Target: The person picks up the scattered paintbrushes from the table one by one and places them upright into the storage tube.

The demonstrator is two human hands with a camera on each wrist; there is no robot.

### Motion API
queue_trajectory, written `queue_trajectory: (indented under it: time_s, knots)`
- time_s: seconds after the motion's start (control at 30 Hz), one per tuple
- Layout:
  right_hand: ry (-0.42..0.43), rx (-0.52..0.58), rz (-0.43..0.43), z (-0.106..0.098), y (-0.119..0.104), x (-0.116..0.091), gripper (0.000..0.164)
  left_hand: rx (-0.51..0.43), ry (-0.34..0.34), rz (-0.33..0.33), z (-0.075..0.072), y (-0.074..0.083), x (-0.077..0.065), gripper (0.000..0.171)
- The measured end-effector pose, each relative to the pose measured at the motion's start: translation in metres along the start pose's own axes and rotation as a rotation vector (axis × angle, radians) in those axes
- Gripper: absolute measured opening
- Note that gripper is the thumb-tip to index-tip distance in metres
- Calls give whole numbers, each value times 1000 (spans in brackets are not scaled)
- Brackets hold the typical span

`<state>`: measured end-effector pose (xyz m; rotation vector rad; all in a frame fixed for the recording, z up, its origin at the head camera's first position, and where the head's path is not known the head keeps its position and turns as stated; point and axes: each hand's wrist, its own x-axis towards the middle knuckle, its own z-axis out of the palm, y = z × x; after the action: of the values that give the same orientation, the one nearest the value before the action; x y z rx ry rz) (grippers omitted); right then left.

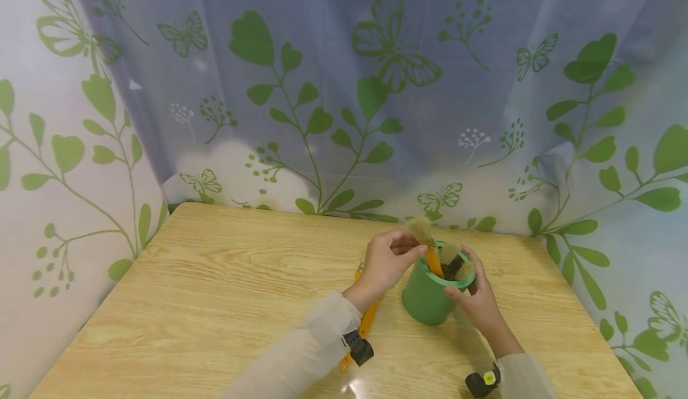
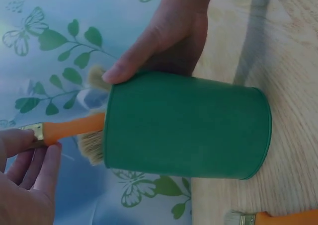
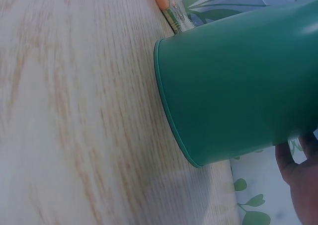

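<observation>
Orange, pale-bristled brush (image 1: 432, 260) in left fingers' (image 2: 48, 170) pinch, green pot (image 1: 427, 303) in right fingers' (image 2: 130, 62) wide grip

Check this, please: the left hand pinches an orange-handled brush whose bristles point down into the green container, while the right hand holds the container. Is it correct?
No: in the head view the brush has its bristles pointing up; its orange handle goes into the container. The left hand pinches the brush, and the right hand holds the container.
</observation>
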<state>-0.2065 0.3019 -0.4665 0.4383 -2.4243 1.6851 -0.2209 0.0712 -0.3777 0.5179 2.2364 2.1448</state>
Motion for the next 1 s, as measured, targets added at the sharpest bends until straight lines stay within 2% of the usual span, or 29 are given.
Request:
queue_trajectory:
  time_s: [0.17,0.27,0.43,0.67,0.87,1.0]
  knots:
    - [-8,-3,-8,0,0,2,82,-30,-28,-2,3,-3,0,29]
    - [-15,-2,-12,0,0,2,82,-49,-30,-24,-1,-8,0,34]
    - [-9,18,-1,0,-1,1,83,-37,1,-74,-16,-22,4,35]
    - [-8,40,-3,-1,-2,1,83,-93,44,-188,-42,-46,7,42]
    - [-5,40,-6,-1,-1,0,83,10,104,-233,-58,-65,8,43]
    - [-1,41,10,0,1,-1,84,76,140,-299,-66,-81,6,42]
